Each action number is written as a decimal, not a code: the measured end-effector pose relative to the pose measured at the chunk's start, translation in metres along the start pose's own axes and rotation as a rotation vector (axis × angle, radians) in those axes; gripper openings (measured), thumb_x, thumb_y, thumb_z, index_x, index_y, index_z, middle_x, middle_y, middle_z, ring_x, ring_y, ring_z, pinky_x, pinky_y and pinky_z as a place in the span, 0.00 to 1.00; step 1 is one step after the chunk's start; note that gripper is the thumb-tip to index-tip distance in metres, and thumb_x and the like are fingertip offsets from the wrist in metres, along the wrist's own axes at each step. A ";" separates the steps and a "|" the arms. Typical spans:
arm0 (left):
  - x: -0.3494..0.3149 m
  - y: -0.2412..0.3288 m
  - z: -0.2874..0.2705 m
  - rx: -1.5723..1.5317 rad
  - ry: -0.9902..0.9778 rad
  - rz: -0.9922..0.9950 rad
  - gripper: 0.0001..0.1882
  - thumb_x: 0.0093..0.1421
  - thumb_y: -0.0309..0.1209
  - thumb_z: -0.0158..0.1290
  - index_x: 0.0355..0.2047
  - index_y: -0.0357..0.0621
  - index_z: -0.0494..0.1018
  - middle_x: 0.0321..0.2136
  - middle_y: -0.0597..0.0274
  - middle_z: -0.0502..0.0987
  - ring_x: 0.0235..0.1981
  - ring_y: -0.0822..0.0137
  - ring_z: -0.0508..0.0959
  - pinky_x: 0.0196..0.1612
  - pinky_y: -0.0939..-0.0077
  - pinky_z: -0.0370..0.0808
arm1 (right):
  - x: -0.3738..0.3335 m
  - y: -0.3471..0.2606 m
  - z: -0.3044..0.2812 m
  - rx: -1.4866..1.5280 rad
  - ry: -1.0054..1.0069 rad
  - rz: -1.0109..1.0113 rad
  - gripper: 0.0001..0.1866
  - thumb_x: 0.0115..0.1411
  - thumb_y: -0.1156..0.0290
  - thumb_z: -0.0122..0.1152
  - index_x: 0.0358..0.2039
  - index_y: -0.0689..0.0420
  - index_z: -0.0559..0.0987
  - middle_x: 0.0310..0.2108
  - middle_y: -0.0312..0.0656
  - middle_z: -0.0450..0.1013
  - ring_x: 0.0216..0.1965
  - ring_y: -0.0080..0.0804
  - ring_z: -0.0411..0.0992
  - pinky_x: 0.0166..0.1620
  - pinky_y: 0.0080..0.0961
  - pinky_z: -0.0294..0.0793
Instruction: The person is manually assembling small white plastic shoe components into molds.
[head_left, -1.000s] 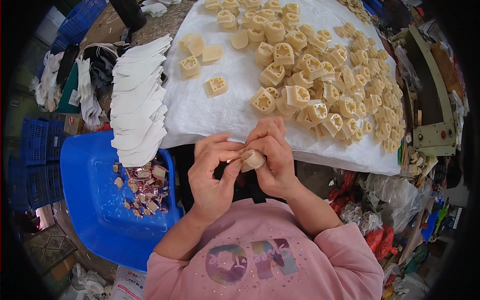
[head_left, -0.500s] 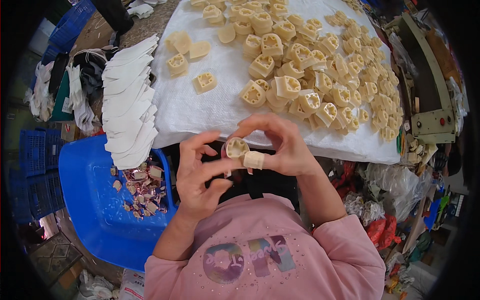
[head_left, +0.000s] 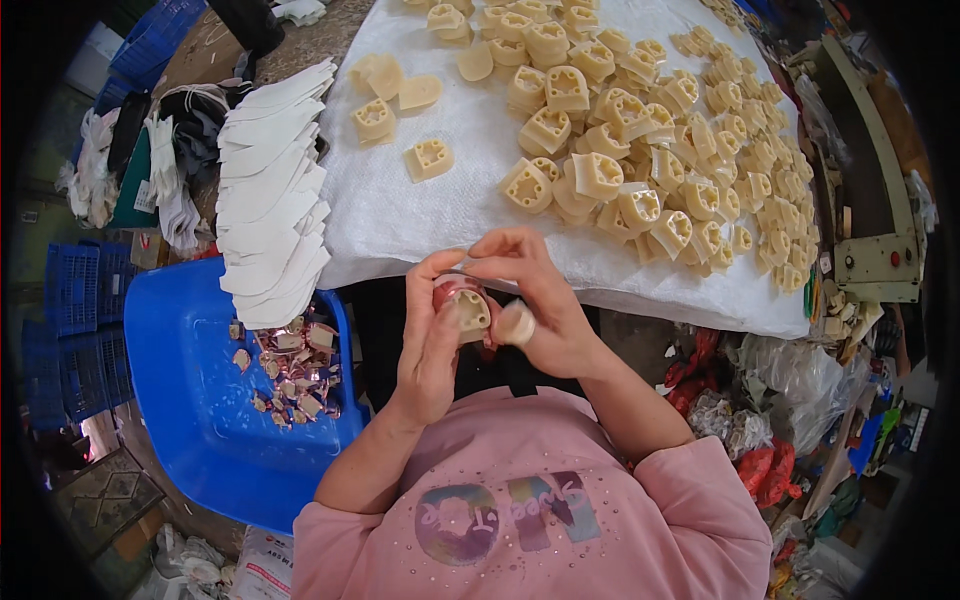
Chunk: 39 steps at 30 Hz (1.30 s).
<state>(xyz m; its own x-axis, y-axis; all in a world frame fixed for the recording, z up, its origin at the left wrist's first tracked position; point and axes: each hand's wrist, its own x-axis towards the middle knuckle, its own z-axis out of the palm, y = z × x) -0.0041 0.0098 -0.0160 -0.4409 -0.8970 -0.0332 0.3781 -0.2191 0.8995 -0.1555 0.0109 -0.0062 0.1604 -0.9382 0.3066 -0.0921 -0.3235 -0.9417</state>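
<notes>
Slipping looks like the likeliest fault from here: the reddish strip (head_left: 453, 289) curves around the upper side of the cream piece (head_left: 472, 313), and an uneven pull could leave it wrinkled or askew. The hollow piece, held up just off the near edge of the table (head_left: 385, 215), might also twist if thumb pressure slackens. The left hand (head_left: 430, 350) grasps the piece, its thumb along one side, while the right hand (head_left: 548, 310) seems to pinch the strip at the top with its fingers (head_left: 500, 267); blur hides the exact contact. A pale wrap (head_left: 517, 324) on the right thumb could dull its feel. Half a second ago the left fingers stood spread and little of the strip showed; now they close around the piece, and more red is visible. The loose pieces (head_left: 600, 175) on the table lie unchanged.
</notes>
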 end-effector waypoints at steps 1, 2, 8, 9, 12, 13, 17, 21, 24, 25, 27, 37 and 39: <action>0.000 -0.003 0.000 -0.002 -0.008 -0.004 0.29 0.64 0.41 0.37 0.60 0.39 0.45 0.38 0.56 0.68 0.34 0.71 0.71 0.35 0.79 0.70 | -0.001 -0.001 0.001 0.327 0.000 0.231 0.13 0.60 0.65 0.54 0.42 0.57 0.73 0.46 0.43 0.61 0.23 0.23 0.68 0.24 0.17 0.72; -0.002 -0.004 0.001 -0.064 -0.061 0.042 0.31 0.64 0.46 0.35 0.60 0.40 0.44 0.38 0.56 0.68 0.33 0.71 0.71 0.33 0.79 0.70 | 0.008 -0.008 0.002 0.400 -0.026 0.268 0.13 0.63 0.63 0.48 0.41 0.59 0.72 0.43 0.41 0.63 0.19 0.16 0.67 0.16 0.10 0.69; 0.002 0.008 0.025 0.280 0.027 0.188 0.34 0.65 0.54 0.29 0.56 0.32 0.53 0.40 0.55 0.66 0.32 0.75 0.70 0.30 0.86 0.68 | 0.013 -0.002 0.001 0.518 -0.211 0.368 0.10 0.62 0.66 0.47 0.32 0.59 0.71 0.37 0.40 0.67 0.17 0.14 0.66 0.12 0.09 0.67; 0.002 0.005 0.025 0.280 0.027 0.187 0.34 0.65 0.54 0.29 0.56 0.32 0.53 0.40 0.55 0.66 0.32 0.75 0.70 0.30 0.86 0.68 | 0.010 -0.001 0.003 0.494 -0.178 0.285 0.10 0.62 0.66 0.47 0.32 0.59 0.71 0.36 0.39 0.68 0.15 0.13 0.65 0.11 0.08 0.65; 0.001 -0.004 0.025 0.376 0.119 0.264 0.31 0.66 0.50 0.30 0.53 0.32 0.56 0.40 0.56 0.66 0.34 0.76 0.68 0.34 0.85 0.67 | 0.003 0.003 0.003 0.234 -0.181 0.261 0.09 0.62 0.65 0.47 0.35 0.57 0.72 0.37 0.39 0.68 0.30 0.26 0.68 0.35 0.24 0.69; 0.002 -0.004 0.024 0.355 0.139 0.273 0.28 0.66 0.47 0.30 0.52 0.32 0.56 0.39 0.56 0.66 0.35 0.75 0.68 0.36 0.84 0.67 | 0.001 0.008 0.007 0.094 -0.117 0.112 0.09 0.62 0.65 0.46 0.36 0.56 0.72 0.38 0.39 0.68 0.36 0.30 0.68 0.45 0.31 0.66; 0.012 -0.012 0.021 0.416 0.325 0.355 0.22 0.66 0.40 0.32 0.52 0.34 0.57 0.38 0.57 0.66 0.37 0.75 0.67 0.40 0.80 0.66 | -0.003 0.015 0.021 -0.039 -0.047 -0.007 0.10 0.61 0.67 0.45 0.39 0.55 0.72 0.40 0.40 0.67 0.45 0.37 0.62 0.52 0.35 0.53; 0.012 -0.011 0.015 0.209 0.262 0.272 0.19 0.65 0.34 0.31 0.52 0.37 0.57 0.38 0.59 0.66 0.36 0.75 0.67 0.41 0.81 0.65 | -0.008 0.012 0.037 0.332 0.157 0.039 0.13 0.60 0.70 0.45 0.43 0.57 0.72 0.38 0.41 0.69 0.42 0.37 0.64 0.47 0.32 0.57; 0.011 -0.018 0.018 0.247 0.326 0.292 0.18 0.65 0.33 0.31 0.53 0.38 0.56 0.38 0.60 0.66 0.37 0.74 0.68 0.41 0.79 0.66 | -0.005 0.011 0.033 0.197 0.134 -0.022 0.15 0.59 0.71 0.45 0.46 0.57 0.71 0.38 0.42 0.69 0.41 0.38 0.65 0.46 0.31 0.57; 0.010 -0.017 0.019 0.248 0.330 0.292 0.18 0.65 0.33 0.31 0.53 0.38 0.56 0.38 0.60 0.66 0.37 0.74 0.68 0.41 0.79 0.66 | -0.003 0.011 0.031 -0.022 0.105 -0.106 0.16 0.59 0.72 0.45 0.47 0.57 0.70 0.39 0.42 0.69 0.41 0.38 0.65 0.46 0.31 0.58; 0.012 -0.016 0.019 0.288 0.302 0.348 0.20 0.65 0.35 0.33 0.54 0.39 0.55 0.37 0.60 0.67 0.37 0.74 0.69 0.41 0.80 0.66 | -0.001 0.013 0.029 -0.060 0.114 -0.126 0.16 0.59 0.71 0.44 0.48 0.57 0.70 0.39 0.42 0.69 0.40 0.38 0.65 0.46 0.31 0.58; 0.011 -0.006 0.003 -0.227 0.016 0.105 0.38 0.61 0.62 0.24 0.64 0.52 0.41 0.38 0.61 0.69 0.32 0.70 0.71 0.29 0.79 0.67 | 0.001 0.005 0.013 0.365 0.016 0.322 0.24 0.66 0.52 0.38 0.55 0.55 0.66 0.34 0.39 0.65 0.24 0.22 0.64 0.26 0.16 0.66; 0.011 -0.004 -0.005 -0.133 -0.023 0.121 0.40 0.60 0.63 0.24 0.64 0.51 0.41 0.38 0.60 0.69 0.31 0.70 0.70 0.28 0.80 0.67 | 0.008 0.001 0.004 0.135 0.076 0.147 0.20 0.66 0.59 0.43 0.53 0.56 0.67 0.32 0.38 0.66 0.25 0.22 0.66 0.27 0.17 0.68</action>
<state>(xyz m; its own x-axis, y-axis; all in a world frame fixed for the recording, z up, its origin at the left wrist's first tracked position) -0.0064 -0.0008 -0.0219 -0.4035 -0.9112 0.0832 0.5334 -0.1604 0.8305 -0.1504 0.0036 -0.0048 0.0795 -0.9823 0.1697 0.0243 -0.1683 -0.9854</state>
